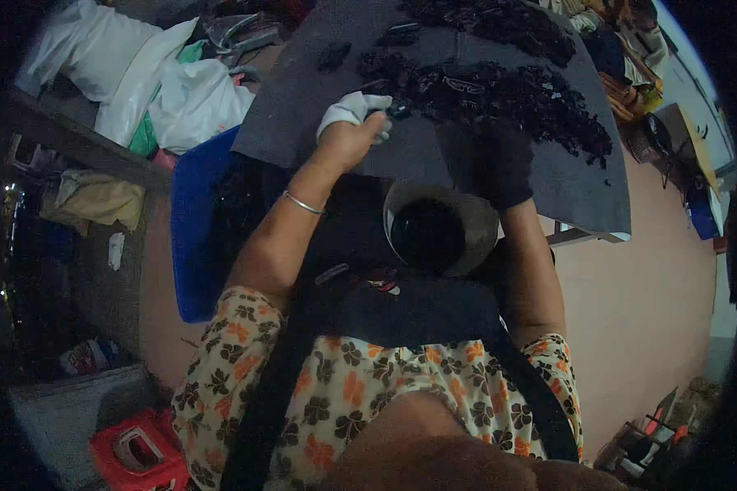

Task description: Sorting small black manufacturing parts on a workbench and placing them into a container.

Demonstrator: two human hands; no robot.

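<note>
My left hand (357,119) wears a white glove with the thumb bare and reaches over the grey table. Its thumb and fingers pinch a small dark shiny piece (398,108), whose kind I cannot make out. My right hand (504,168), in a black glove, is near the table's front edge; its fingers merge with the dark surroundings. Just beyond both hands lies a broad heap of black pieces (499,94). In front of my body, below the table edge, is a round pale-rimmed bucket (485,237) with a dark inside.
More black pieces (508,33) cover the far part of the table (295,106). A blue bin (190,237) stands at the left, with white sacks (196,102) behind it. A red container (135,450) is at the lower left. Several items line the right wall.
</note>
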